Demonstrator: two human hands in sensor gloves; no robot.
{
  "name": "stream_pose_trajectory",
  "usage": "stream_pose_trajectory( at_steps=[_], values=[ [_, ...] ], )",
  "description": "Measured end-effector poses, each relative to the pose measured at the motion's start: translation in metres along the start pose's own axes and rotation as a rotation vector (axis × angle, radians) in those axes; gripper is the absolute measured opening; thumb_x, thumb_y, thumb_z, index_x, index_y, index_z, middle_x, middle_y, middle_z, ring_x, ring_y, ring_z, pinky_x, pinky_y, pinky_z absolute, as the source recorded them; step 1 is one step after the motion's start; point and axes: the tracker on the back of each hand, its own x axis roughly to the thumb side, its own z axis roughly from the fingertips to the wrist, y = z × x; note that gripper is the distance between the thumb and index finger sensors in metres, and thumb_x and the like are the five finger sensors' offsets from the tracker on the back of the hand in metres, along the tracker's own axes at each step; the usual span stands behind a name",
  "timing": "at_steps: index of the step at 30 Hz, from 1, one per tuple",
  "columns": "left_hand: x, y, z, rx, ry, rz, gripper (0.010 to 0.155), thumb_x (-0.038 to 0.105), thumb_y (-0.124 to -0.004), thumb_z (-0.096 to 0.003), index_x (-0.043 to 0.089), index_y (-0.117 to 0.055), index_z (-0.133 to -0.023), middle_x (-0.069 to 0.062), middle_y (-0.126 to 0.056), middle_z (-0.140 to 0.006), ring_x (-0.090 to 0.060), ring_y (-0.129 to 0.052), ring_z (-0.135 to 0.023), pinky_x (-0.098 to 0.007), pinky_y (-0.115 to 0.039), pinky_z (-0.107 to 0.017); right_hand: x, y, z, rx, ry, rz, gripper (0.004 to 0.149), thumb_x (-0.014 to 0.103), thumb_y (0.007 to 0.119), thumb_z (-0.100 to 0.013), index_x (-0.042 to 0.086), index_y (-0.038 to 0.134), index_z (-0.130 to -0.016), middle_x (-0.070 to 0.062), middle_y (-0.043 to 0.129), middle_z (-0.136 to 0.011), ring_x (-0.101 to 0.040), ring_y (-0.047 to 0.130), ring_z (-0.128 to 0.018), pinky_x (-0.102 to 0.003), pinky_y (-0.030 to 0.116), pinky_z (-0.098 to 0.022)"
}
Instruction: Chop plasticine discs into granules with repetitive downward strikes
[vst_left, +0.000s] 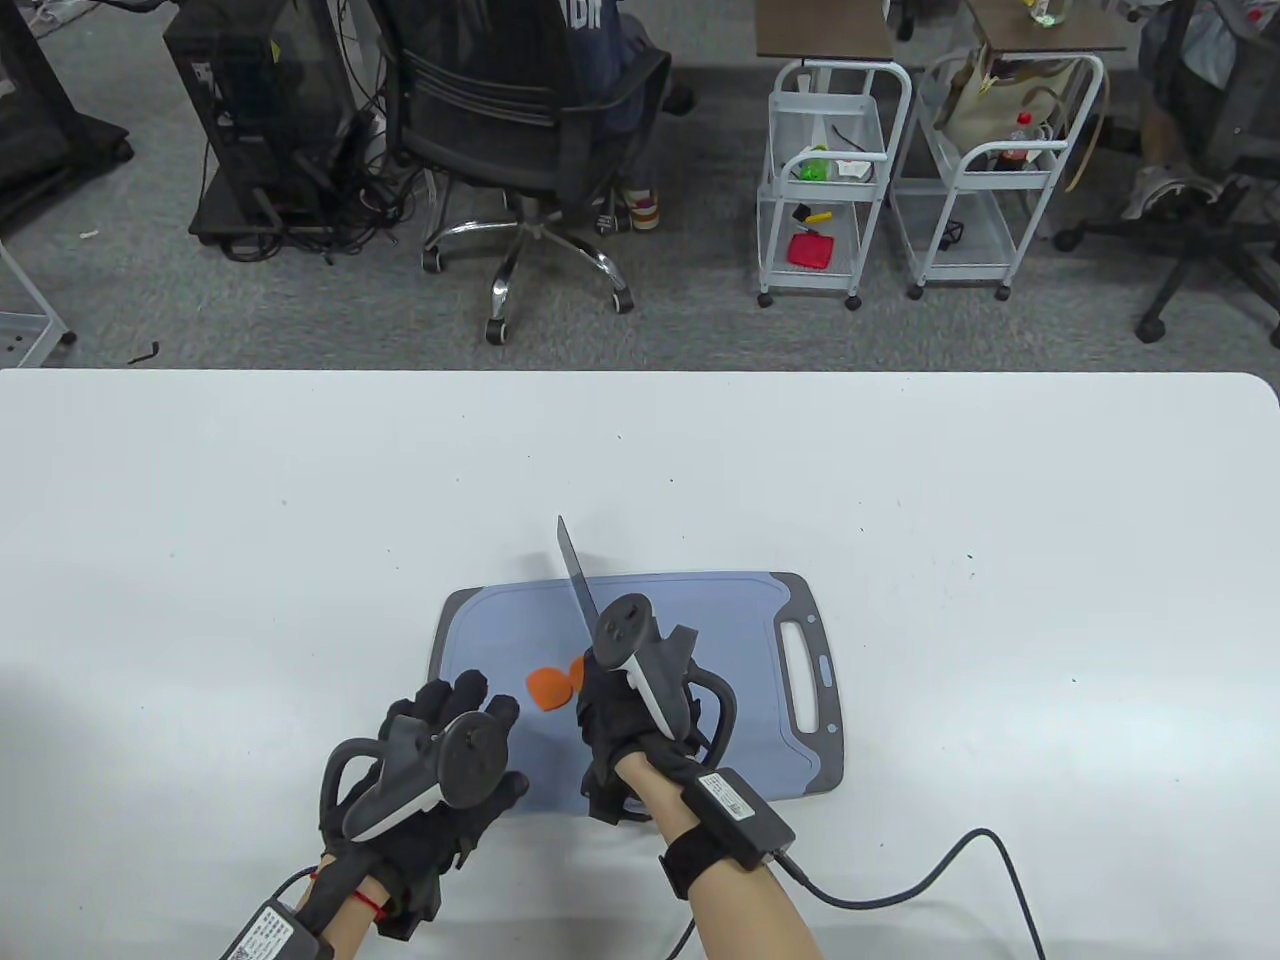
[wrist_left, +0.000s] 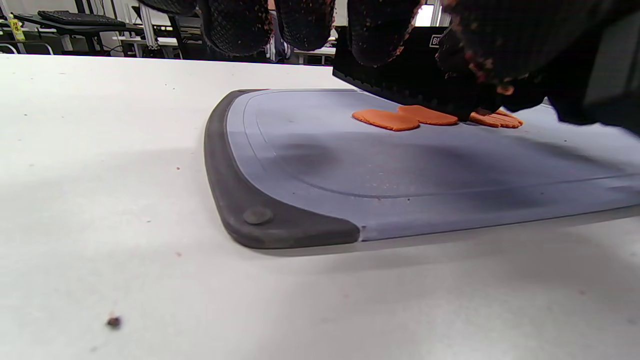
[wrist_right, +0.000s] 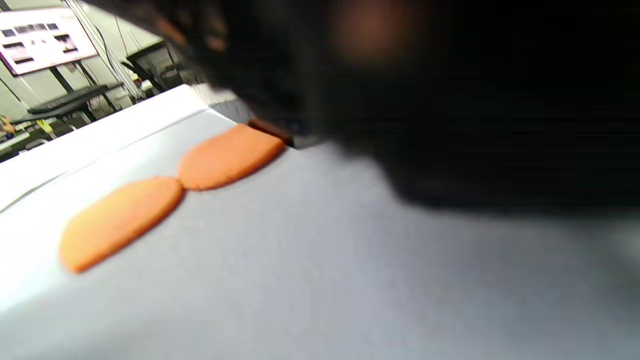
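Flat orange plasticine discs (vst_left: 553, 687) lie on a blue-grey cutting board (vst_left: 740, 630) with dark ends. They also show in the left wrist view (wrist_left: 387, 119) and the right wrist view (wrist_right: 227, 156). My right hand (vst_left: 625, 715) grips a knife; its blade (vst_left: 577, 578) points up and away over the board's far edge, above the discs. My left hand (vst_left: 440, 760) hovers over the board's near left corner, fingers (wrist_left: 235, 25) spread, holding nothing. Part of the plasticine is hidden under my right hand.
The board lies on a white table (vst_left: 250, 520), its handle slot (vst_left: 802, 675) at the right. A cable (vst_left: 930, 880) runs from my right wrist over the table. Beyond the far edge are an office chair (vst_left: 520, 130) and white carts (vst_left: 830, 180).
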Motion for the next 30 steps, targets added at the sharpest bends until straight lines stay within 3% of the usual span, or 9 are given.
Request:
stream_pose_trajectory(
  at_steps=[3,7,11,13,17,21,24,27,30],
  values=[
    [-0.001,0.000,-0.002,-0.004,0.003,-0.001,0.078,0.063,-0.066,-0.0387,0.031,-0.058,-0.110,-0.013,-0.047,-0.125,-0.050,-0.057,-0.109,-0.067,-0.047,-0.075,0.005,-0.011,0.014,-0.030,-0.034,0.019,0.052,0.047,0.073,-0.048,0.002,0.088,-0.072,-0.003,0.101,-0.030,-0.018,0.107,0.009,-0.044,0.092,0.002],
    [-0.001,0.000,-0.002,-0.006,0.002,-0.007,0.078,0.063,-0.066,-0.0388,0.031,-0.058,-0.110,-0.013,-0.048,-0.125,-0.049,-0.058,-0.109,-0.066,-0.047,-0.075,0.004,-0.006,0.018,0.001,-0.004,0.086,0.053,0.047,0.073,-0.048,0.002,0.088,-0.071,-0.003,0.101,-0.030,-0.018,0.107,0.009,-0.044,0.092,0.001],
    [0.002,-0.001,-0.001,-0.009,0.001,-0.020,0.078,0.063,-0.066,-0.0386,0.031,-0.058,-0.110,-0.013,-0.048,-0.125,-0.049,-0.058,-0.109,-0.066,-0.047,-0.075,0.005,0.001,0.019,-0.119,-0.068,0.084,0.052,0.047,0.075,-0.047,0.002,0.087,-0.069,-0.001,0.100,-0.027,-0.017,0.106,0.012,-0.044,0.091,0.003],
    [0.001,0.000,0.000,0.000,0.004,-0.006,0.078,0.063,-0.066,-0.0388,0.031,-0.058,-0.110,-0.013,-0.048,-0.125,-0.049,-0.058,-0.109,-0.066,-0.047,-0.075,0.008,0.000,0.017,-0.124,-0.061,0.062,0.052,0.047,0.075,-0.047,0.002,0.087,-0.069,-0.001,0.100,-0.027,-0.017,0.106,0.012,-0.044,0.091,0.003],
    [0.001,0.000,0.000,0.003,-0.001,-0.007,0.078,0.063,-0.066,-0.0388,0.031,-0.058,-0.110,-0.013,-0.048,-0.125,-0.049,-0.058,-0.109,-0.066,-0.047,-0.075,0.009,-0.015,0.007,0.002,0.003,0.032,0.052,0.048,0.074,-0.047,0.003,0.089,-0.070,-0.001,0.101,-0.028,-0.018,0.107,0.010,-0.044,0.091,0.002],
    [0.000,0.001,-0.001,-0.001,0.000,-0.010,0.078,0.063,-0.066,-0.0388,0.031,-0.058,-0.110,-0.013,-0.047,-0.125,-0.049,-0.057,-0.109,-0.066,-0.047,-0.075,0.010,-0.027,0.024,-0.019,-0.044,0.028,0.052,0.047,0.074,-0.048,0.002,0.088,-0.072,-0.003,0.102,-0.030,-0.019,0.107,0.009,-0.044,0.091,0.001],
    [0.001,0.000,-0.001,-0.006,-0.001,-0.014,0.078,0.063,-0.066,-0.0387,0.031,-0.058,-0.110,-0.013,-0.048,-0.125,-0.049,-0.058,-0.109,-0.066,-0.047,-0.075,0.006,-0.016,0.028,0.006,-0.019,0.098,0.052,0.047,0.073,-0.048,0.003,0.088,-0.072,-0.003,0.101,-0.030,-0.018,0.107,0.009,-0.044,0.091,0.001],
    [0.003,-0.001,-0.001,-0.009,-0.002,-0.025,0.078,0.063,-0.066,-0.0387,0.031,-0.058,-0.110,-0.013,-0.048,-0.125,-0.049,-0.058,-0.109,-0.066,-0.047,-0.075,0.003,-0.002,0.030,-0.103,-0.060,0.101,0.052,0.047,0.074,-0.047,0.002,0.087,-0.069,-0.001,0.100,-0.028,-0.018,0.107,0.012,-0.044,0.092,0.003],
    [0.003,0.000,0.000,-0.006,-0.002,-0.010,0.078,0.063,-0.066,-0.0388,0.031,-0.058,-0.110,-0.013,-0.048,-0.125,-0.049,-0.058,-0.109,-0.066,-0.047,-0.075,0.007,-0.002,0.023,-0.118,-0.054,0.075,0.052,0.048,0.075,-0.047,0.002,0.088,-0.069,-0.001,0.100,-0.027,-0.017,0.106,0.012,-0.044,0.091,0.003]
  ],
)
